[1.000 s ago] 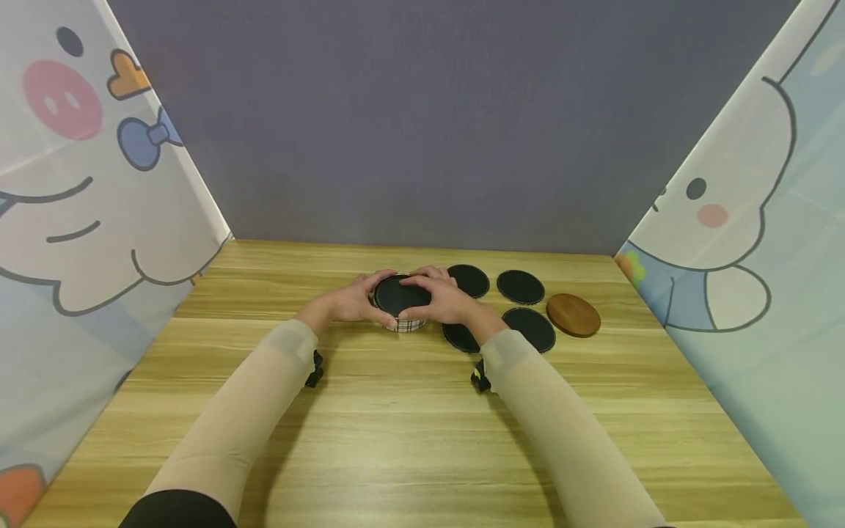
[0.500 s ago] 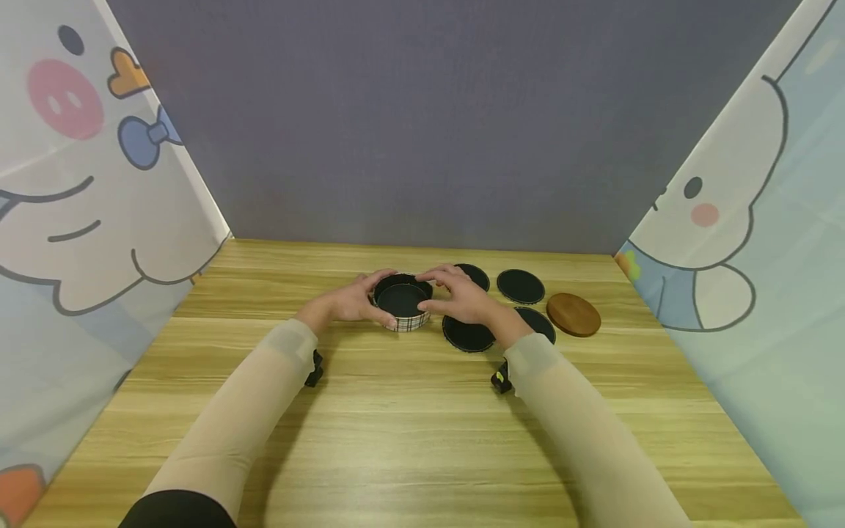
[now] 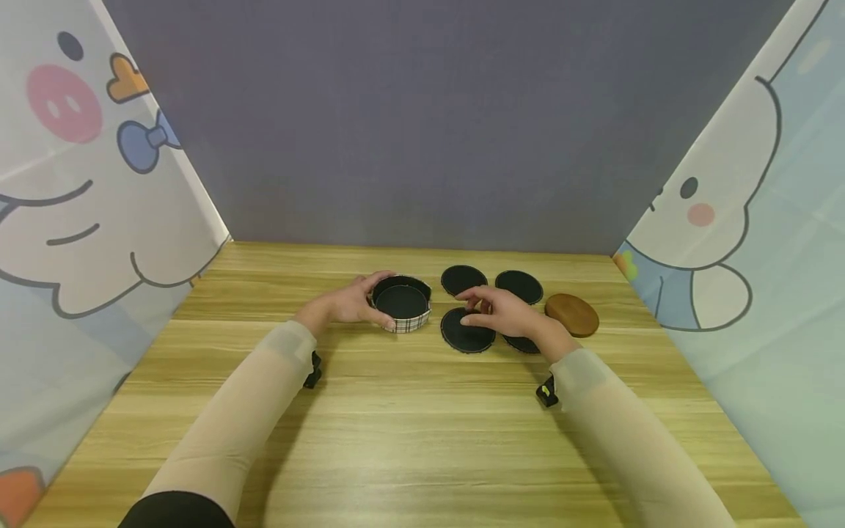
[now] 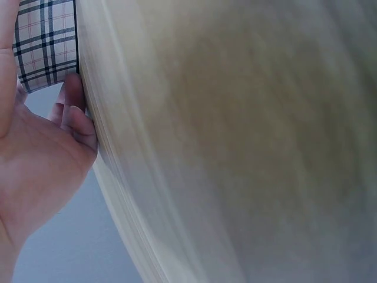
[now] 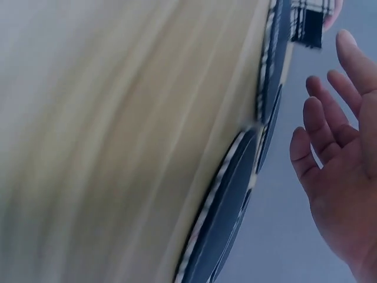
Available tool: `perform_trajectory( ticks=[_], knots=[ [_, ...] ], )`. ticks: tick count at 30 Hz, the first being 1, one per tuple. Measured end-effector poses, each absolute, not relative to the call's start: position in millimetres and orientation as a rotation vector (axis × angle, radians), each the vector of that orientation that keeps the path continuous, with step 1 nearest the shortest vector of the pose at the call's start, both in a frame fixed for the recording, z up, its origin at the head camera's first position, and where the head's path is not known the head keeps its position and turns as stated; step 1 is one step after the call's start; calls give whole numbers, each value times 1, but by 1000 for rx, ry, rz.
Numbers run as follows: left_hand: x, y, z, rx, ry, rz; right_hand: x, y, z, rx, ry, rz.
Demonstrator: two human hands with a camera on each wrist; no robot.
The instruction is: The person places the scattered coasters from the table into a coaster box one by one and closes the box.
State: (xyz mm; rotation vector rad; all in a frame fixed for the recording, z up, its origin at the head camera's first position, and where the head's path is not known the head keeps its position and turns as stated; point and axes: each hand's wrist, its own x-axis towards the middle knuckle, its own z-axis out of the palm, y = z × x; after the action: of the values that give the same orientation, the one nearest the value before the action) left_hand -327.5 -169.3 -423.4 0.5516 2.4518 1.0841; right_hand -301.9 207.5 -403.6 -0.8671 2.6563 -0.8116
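We see the left hand (image 3: 345, 302) partly closed round a round plaid-sided holder (image 3: 411, 323), thumb on the near wall and fingers at the far rim; the holder sits upright on the wooden table (image 3: 389, 425), right beside the left palm, its open top and black inside facing up; we find the right hand (image 3: 507, 311) half open, thumb and fingers parted and loosely bent, with nothing in its grasp, well apart from the holder.

About the right hand we count 4 black discs; 1, the near-left disc (image 3: 467, 339), lies below its thumb and fingertips; another, the far-left disc (image 3: 463, 279), lies just beyond the fingertips; the far-right disc (image 3: 520, 284) is beyond the knuckles; the near-right disc (image 3: 524, 345) is partly hidden under the palm and wrist; we see a brown wooden disc (image 3: 574, 315) just beyond the right wrist.
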Motion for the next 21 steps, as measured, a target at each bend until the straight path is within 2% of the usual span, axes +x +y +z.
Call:
perform_trajectory(
  ticks=[9,21],
  knots=[
    [-325,-170,-422,540,2444,1097,-303,228,-410,-924,2678,-639],
    [-323,-169,-420,530,2445,1098,-297,225,-413,-899,2684,-533]
  ],
)
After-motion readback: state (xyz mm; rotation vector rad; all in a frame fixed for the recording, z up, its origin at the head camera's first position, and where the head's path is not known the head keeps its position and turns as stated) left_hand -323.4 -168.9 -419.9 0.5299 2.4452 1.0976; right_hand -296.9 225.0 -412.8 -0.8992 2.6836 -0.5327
